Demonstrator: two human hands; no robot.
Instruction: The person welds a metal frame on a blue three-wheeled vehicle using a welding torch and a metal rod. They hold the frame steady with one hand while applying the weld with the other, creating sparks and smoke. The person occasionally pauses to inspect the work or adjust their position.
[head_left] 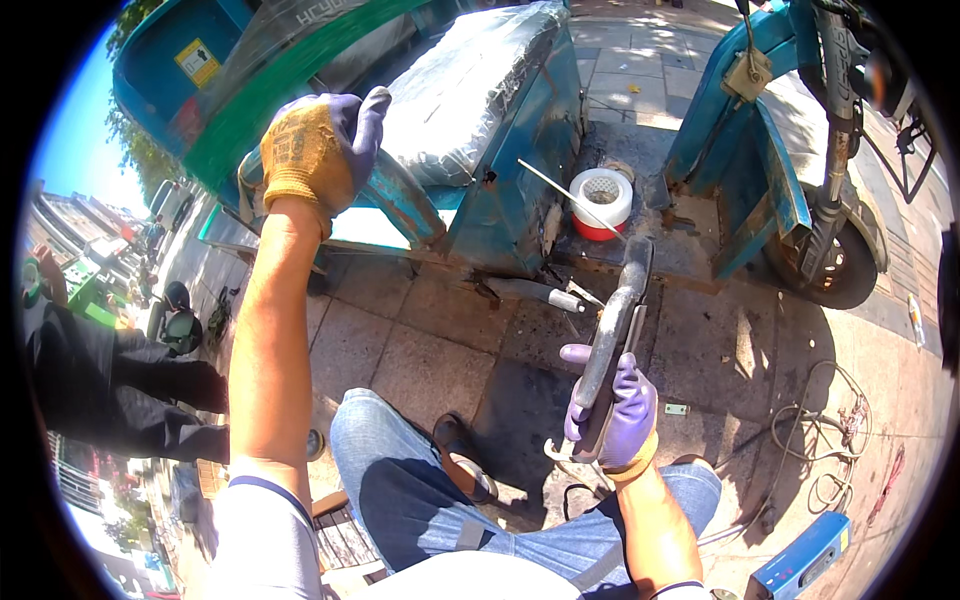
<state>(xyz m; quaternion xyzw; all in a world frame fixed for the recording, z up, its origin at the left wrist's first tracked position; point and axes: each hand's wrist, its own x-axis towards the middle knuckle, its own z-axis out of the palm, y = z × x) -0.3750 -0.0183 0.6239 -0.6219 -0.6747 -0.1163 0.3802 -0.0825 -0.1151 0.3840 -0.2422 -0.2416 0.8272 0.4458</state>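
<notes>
My right hand, in a purple and yellow work glove, is closed round a dark grey welding electrode holder. A thin, pale welding rod sticks out of its far end and slants up-left across a white and red round thing. My left hand, gloved alike, is raised at the upper left with its fingers curled in. Close behind it lies a blurred green-edged panel, partly see-through. Whether the fingers grip the panel is not plain.
A worn blue three-wheeler stands ahead, with a plastic-covered seat and a front wheel at the right. Loose cable lies on the paving. A blue box sits lower right. A person in dark trousers is at the left.
</notes>
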